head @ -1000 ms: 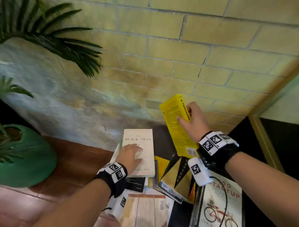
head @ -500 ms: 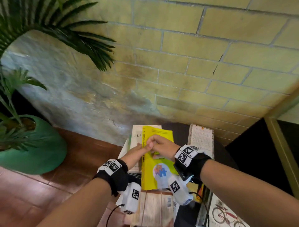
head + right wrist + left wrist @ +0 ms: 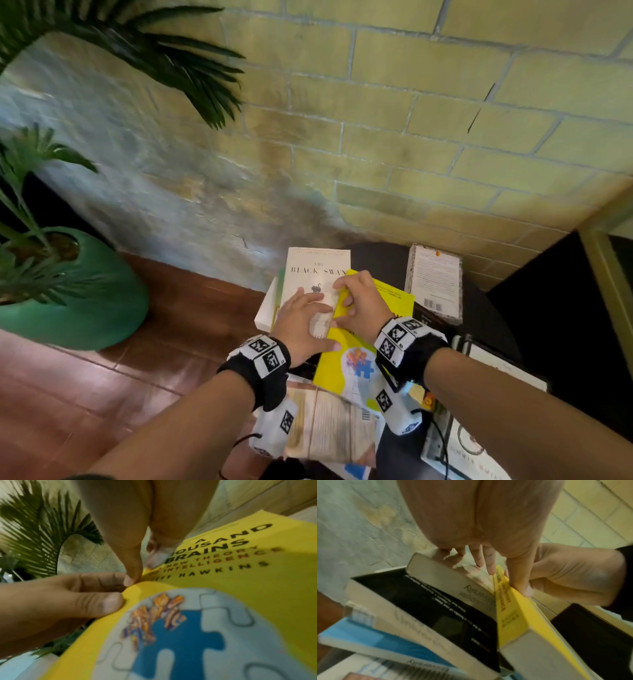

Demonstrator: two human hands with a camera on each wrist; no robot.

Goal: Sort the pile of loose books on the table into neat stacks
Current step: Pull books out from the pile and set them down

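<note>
Fingers [image 3: 344, 286] of our right hand [image 3: 359, 308] curl over the left edge of the yellow book [image 3: 363, 346], thumb tucked at that same edge, so we grip it by its spine side. Just to their left, our left hand [image 3: 301, 325] lies flat with straight fingers on the white Black Swan book [image 3: 317, 270], its thumb touching the yellow book's spine (the left wrist view shows this contact plainly). Under the right fingers the yellow book sits tilted, overlapping the white book's right edge and not squared to it.

We judge the step in hand to be setting the yellow book onto the stack that the white book tops. Next we would need to slide it leftward under both hands until its edges match the white cover, then let go.

Beyond the right fingers, a pale book [image 3: 435, 281] lies face down on the dark tabletop [image 3: 380, 260]; nearer our wrists, more loose books [image 3: 335, 425] wait unsorted.
</note>
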